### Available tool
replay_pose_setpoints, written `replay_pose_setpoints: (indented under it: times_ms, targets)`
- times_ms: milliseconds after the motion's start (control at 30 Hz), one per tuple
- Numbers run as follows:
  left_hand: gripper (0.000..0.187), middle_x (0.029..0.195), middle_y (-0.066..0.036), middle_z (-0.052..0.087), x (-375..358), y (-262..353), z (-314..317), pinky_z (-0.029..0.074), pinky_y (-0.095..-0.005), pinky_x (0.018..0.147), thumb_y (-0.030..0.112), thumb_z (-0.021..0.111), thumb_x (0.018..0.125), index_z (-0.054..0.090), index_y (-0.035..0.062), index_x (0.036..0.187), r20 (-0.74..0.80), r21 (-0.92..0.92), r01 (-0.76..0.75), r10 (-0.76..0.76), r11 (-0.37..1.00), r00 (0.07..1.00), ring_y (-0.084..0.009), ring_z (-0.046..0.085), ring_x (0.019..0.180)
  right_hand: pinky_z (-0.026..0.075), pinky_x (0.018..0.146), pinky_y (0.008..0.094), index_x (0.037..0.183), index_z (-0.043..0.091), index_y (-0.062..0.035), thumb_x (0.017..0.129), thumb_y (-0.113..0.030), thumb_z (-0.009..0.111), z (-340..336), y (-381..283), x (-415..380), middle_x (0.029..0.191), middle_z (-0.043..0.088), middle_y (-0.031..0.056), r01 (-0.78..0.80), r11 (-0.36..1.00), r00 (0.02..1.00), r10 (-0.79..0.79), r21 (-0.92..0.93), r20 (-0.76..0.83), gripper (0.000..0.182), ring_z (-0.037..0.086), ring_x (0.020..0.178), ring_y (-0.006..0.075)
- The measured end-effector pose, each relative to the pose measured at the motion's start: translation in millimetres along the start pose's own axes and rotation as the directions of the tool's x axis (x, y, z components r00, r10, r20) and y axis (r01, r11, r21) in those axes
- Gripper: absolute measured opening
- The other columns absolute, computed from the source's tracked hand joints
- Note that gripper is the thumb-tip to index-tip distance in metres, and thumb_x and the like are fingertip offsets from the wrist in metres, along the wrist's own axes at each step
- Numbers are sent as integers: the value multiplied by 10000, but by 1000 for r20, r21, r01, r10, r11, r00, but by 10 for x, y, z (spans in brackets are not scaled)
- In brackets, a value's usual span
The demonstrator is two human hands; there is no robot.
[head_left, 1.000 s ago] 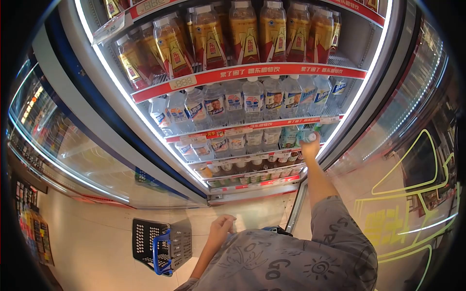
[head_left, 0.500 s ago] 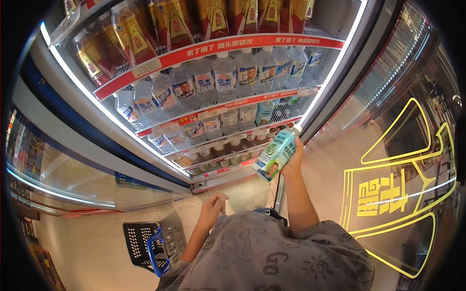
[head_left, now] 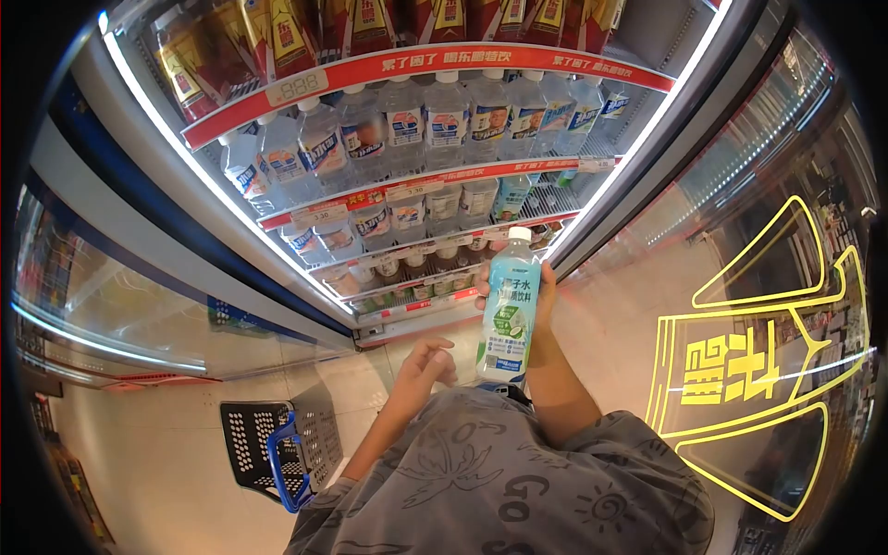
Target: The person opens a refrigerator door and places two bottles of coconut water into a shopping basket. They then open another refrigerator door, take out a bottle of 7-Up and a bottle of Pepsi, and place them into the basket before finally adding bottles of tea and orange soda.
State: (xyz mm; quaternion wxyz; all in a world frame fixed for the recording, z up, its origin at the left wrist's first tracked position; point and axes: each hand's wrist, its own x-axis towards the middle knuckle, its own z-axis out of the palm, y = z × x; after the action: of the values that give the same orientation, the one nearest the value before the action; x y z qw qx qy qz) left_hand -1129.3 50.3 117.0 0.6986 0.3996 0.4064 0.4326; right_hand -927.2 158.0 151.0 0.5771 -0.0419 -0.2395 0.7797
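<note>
My right hand (head_left: 545, 294) is wrapped round a bottle of coconut water (head_left: 510, 298) with a white cap and a pale blue-green label. The bottle stands nearly upright in front of my chest, its printed label facing me. Part of my right hand is hidden behind it. To the left of the bottle, my left hand (head_left: 427, 366) is raised with nothing in it, the fingers loosely bent and apart. It does not touch the bottle. A similar blue-green bottle (head_left: 513, 197) stands on a fridge shelf beyond.
Ahead is an open drinks fridge with clear water bottles (head_left: 446, 125) and, higher up, red-and-gold bottles (head_left: 361, 23). A glass door with yellow line artwork (head_left: 740, 365) is on the right. A black shopping basket (head_left: 254, 444) with a blue handle sits on the floor at left.
My right hand has brought the coconut water bottle left and nearer, turning it from tilted to nearly upright. My left hand has risen slightly towards it, and its fingers have loosened.
</note>
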Motion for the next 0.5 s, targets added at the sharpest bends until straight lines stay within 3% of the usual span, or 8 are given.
replay_pose_setpoints:
  times_ms: [100,133,200,300,333,400,500]
  targets:
    - [372,954,-69,592,-18,38,85,509,-292,775,243,547,994,460,24,1282,39,-91,-111,115,990,993,-152,610,830,584,755,443,1398,402,-40,885,-598,515,162,117,-71,1128,609,223,-90,986,990,74,-138,-119,766,665,975,334]
    - [435,975,-65,587,-2,12,100,508,-289,775,305,567,976,448,30,1291,36,-32,-172,173,985,984,-151,605,856,580,805,454,1381,425,-36,869,-489,627,198,160,-74,1171,611,218,-146,987,986,141,-61,-87,713,649,1053,345]
    - [565,1015,-59,576,46,-52,113,506,-283,776,428,607,941,422,41,1309,44,86,-290,287,953,957,-149,597,908,558,846,426,1374,438,-31,853,-394,690,222,243,-72,1185,609,187,-277,916,957,236,-292,-167,683,638,1066,304]
    - [689,1066,-75,589,-49,-75,67,512,-276,745,508,633,901,396,34,1342,-39,36,79,-78,996,996,-155,608,904,509,916,370,1378,438,-30,846,-264,736,323,482,-94,1211,601,137,-338,676,940,205,-655,-273,653,604,1103,229]
    - [665,1063,-84,599,-60,-129,45,509,-280,705,473,653,897,402,29,1324,-100,25,13,-11,1000,995,-145,599,845,489,941,350,1381,435,-31,847,-223,744,356,560,-108,1221,597,120,-335,559,941,165,-759,-294,646,589,1119,202]
    - [622,1058,-103,619,-51,-185,1,502,-288,624,405,693,889,416,18,1288,-220,18,-118,118,993,968,-126,581,728,450,975,327,1393,425,-24,875,-215,720,374,654,-150,1264,562,106,-299,571,954,169,-765,-247,626,554,1147,184]
    - [645,1033,-113,635,-226,4,-99,504,-302,583,461,694,875,443,14,1267,-191,-142,65,-92,988,977,-138,576,663,415,1022,335,1422,399,-30,917,-201,674,333,679,-162,1330,507,107,-312,627,950,216,-714,-226,600,524,1187,194]
